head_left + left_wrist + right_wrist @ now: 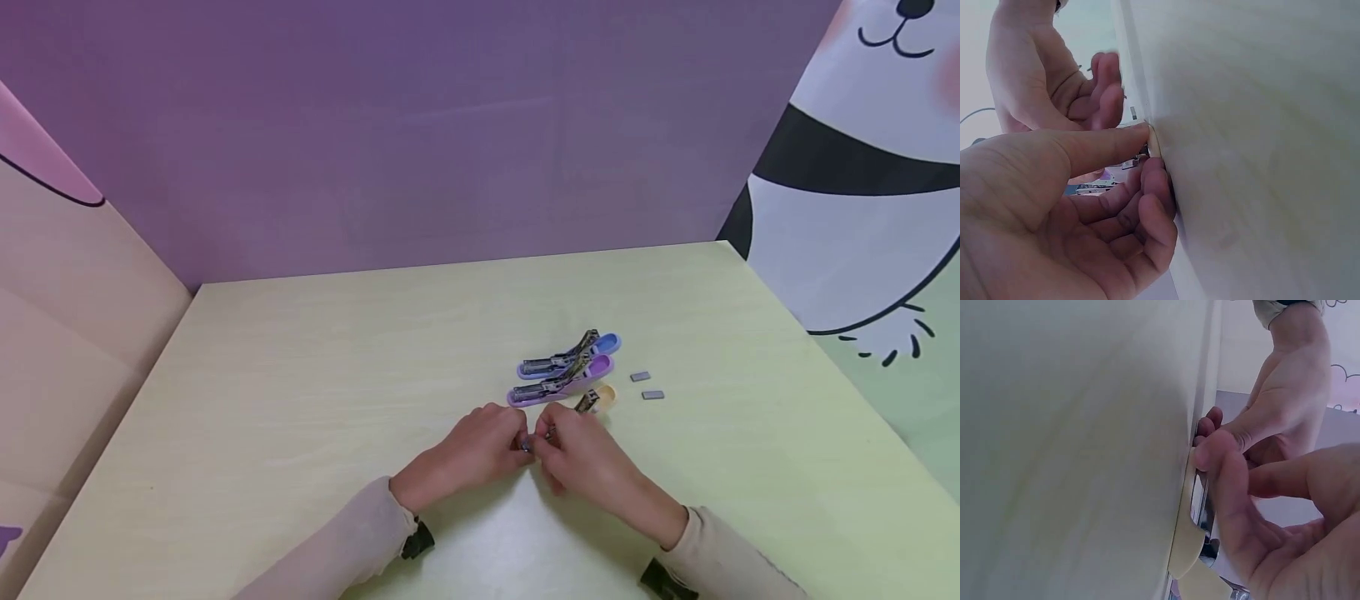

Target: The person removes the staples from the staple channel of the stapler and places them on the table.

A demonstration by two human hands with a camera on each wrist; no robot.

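A yellow stapler (606,398), its metal arm raised, lies opened out on the table, partly hidden by the hands. My left hand (480,448) pinches its near end between thumb and fingers; in the left wrist view the cream base's tip shows there. My right hand (592,454) meets it, fingers curled at the same end, a fingertip (1207,453) against the metal. A small grey piece (527,447) shows between the fingertips; whether it is a staple strip or part of the stapler I cannot tell.
Just beyond the hands lie a purple stapler (600,367) and a blue stapler (609,343), both opened out. Two small grey staple strips (640,377) rest to their right on the pale wooden table (315,375). A purple wall (450,150) stands behind.
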